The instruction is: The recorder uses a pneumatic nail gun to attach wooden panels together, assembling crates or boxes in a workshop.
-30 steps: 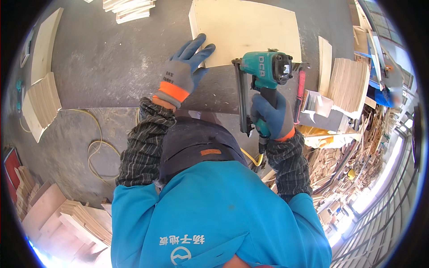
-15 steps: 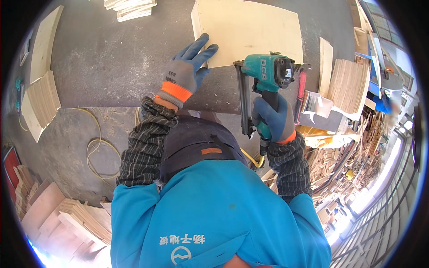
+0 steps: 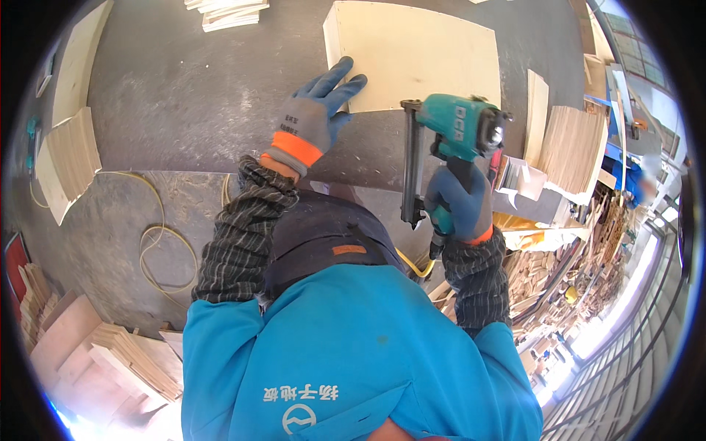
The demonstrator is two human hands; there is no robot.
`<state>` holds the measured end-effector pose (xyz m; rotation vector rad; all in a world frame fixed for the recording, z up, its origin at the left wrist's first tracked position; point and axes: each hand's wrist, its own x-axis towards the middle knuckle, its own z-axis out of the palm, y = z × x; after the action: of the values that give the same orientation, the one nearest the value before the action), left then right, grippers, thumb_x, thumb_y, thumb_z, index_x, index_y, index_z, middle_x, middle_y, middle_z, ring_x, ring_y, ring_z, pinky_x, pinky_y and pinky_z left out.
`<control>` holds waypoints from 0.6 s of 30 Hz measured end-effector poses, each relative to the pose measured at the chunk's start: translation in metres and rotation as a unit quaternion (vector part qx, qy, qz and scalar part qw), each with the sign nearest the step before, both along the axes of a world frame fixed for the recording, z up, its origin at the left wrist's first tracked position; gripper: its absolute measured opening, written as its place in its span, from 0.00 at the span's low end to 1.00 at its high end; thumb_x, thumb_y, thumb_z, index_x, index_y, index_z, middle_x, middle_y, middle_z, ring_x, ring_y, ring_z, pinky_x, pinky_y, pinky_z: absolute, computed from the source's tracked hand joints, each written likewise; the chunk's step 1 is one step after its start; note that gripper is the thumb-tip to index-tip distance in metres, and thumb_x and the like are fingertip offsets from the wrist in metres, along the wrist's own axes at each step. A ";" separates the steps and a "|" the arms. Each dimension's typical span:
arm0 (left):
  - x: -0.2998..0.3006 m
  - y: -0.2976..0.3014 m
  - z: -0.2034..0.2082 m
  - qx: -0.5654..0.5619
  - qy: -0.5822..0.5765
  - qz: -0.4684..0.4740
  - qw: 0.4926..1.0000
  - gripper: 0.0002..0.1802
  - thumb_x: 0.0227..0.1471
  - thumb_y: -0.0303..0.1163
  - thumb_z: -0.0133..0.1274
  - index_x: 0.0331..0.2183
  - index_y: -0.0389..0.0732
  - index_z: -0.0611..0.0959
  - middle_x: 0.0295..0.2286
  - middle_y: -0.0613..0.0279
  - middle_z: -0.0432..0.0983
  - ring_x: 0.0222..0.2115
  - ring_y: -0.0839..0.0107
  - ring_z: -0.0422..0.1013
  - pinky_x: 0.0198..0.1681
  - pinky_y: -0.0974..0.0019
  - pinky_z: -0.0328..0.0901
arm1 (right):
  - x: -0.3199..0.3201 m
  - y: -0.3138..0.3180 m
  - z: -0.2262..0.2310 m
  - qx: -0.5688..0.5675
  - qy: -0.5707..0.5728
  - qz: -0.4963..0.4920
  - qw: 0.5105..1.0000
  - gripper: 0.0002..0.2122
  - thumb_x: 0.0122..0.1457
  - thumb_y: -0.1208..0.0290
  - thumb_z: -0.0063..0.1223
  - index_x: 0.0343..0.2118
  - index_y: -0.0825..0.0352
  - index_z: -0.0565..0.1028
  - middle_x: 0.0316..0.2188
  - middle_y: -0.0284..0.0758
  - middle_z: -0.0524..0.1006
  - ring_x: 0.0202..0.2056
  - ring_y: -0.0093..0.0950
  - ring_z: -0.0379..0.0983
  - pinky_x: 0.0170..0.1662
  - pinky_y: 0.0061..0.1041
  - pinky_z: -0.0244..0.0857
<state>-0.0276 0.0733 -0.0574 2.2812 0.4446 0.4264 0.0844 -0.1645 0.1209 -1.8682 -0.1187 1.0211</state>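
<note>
A pale wooden box [image 3: 419, 55] lies on the dark worktable with its broad flat panel facing up. My left hand [image 3: 320, 103], in a blue and grey glove, rests with fingers apart on the box's near left corner. My right hand [image 3: 460, 202], gloved the same way, is wrapped round the handle of a teal and black pneumatic staple gun [image 3: 460, 125]. The gun's nose is at the near right part of the box, seemingly just off its near edge. Its long black magazine points back toward me.
Stacks of thin wooden boards [image 3: 573, 151] stand at the table's right, near a red-handled tool [image 3: 494, 162]. More boards [image 3: 73, 158] lie at the left, with strips [image 3: 228, 13] at the back. A yellow air hose [image 3: 158, 228] coils on the floor. Scrap wood [image 3: 566, 272] heaps at the right.
The staple gun in my right hand has shifted right and slightly toward me, away from the box's edge. My left hand stays at the box's corner.
</note>
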 end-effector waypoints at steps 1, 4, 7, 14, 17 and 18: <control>0.000 0.001 0.000 0.001 0.000 0.003 1.000 0.39 0.51 0.31 0.71 0.64 0.64 0.81 0.71 0.70 0.64 0.63 0.55 0.72 0.66 0.51 0.71 | 0.000 -0.005 0.002 -0.009 -0.007 0.001 1.000 0.13 0.64 0.69 0.60 0.46 0.73 0.78 0.23 0.33 0.78 0.23 0.21 0.73 0.28 0.25 0.67; 0.000 0.001 -0.001 0.011 -0.019 -0.005 1.000 0.38 0.52 0.31 0.70 0.64 0.63 0.80 0.71 0.70 0.64 0.63 0.55 0.72 0.66 0.51 0.71 | -0.005 -0.002 0.008 -0.018 -0.015 -0.006 1.000 0.11 0.64 0.70 0.59 0.43 0.73 0.78 0.22 0.33 0.78 0.23 0.21 0.74 0.28 0.26 0.67; 0.001 0.000 -0.004 0.023 -0.020 0.000 1.000 0.37 0.53 0.31 0.69 0.64 0.62 0.80 0.71 0.71 0.64 0.63 0.54 0.72 0.65 0.51 0.71 | -0.010 0.006 0.004 -0.013 0.000 0.014 1.000 0.12 0.64 0.70 0.59 0.45 0.73 0.78 0.23 0.32 0.78 0.23 0.21 0.73 0.28 0.26 0.68; -0.001 0.002 -0.003 0.006 -0.007 -0.007 1.000 0.38 0.54 0.31 0.69 0.65 0.62 0.79 0.72 0.70 0.63 0.63 0.54 0.72 0.65 0.52 0.72 | -0.019 0.024 -0.007 -0.008 0.026 0.041 0.999 0.15 0.65 0.69 0.61 0.50 0.72 0.79 0.27 0.30 0.78 0.26 0.19 0.73 0.30 0.25 0.68; -0.001 0.005 -0.006 -0.002 -0.020 -0.015 1.000 0.38 0.53 0.30 0.70 0.65 0.61 0.80 0.72 0.69 0.62 0.63 0.51 0.72 0.65 0.51 0.72 | -0.020 0.025 -0.010 -0.022 0.012 0.054 0.998 0.16 0.65 0.68 0.61 0.51 0.72 0.79 0.28 0.29 0.78 0.27 0.18 0.73 0.30 0.24 0.68; 0.000 0.005 -0.004 -0.011 -0.023 -0.019 0.999 0.37 0.54 0.32 0.69 0.64 0.61 0.80 0.72 0.67 0.62 0.63 0.49 0.72 0.65 0.50 0.72 | -0.019 0.024 -0.011 -0.033 0.007 0.057 0.998 0.16 0.65 0.68 0.61 0.52 0.72 0.79 0.28 0.29 0.78 0.27 0.18 0.73 0.30 0.24 0.68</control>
<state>-0.0275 0.0782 -0.0614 2.2501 0.3794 0.4526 0.0652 -0.1409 0.1098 -1.9309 -0.1876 1.1293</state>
